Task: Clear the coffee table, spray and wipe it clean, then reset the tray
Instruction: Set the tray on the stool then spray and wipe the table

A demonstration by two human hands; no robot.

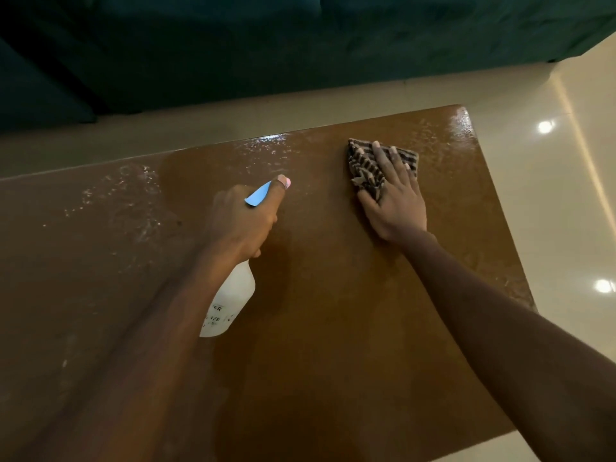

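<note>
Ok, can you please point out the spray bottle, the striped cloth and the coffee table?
spray bottle (230, 300): head view, on its white body, above the printed label.
striped cloth (361, 166): head view, on its uncovered left part.
coffee table (333, 345): head view, on the bare brown top.

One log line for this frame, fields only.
phase: wiping | left hand: grips spray bottle | right hand: presses striped cloth | coffee table: droplets along far edge
</note>
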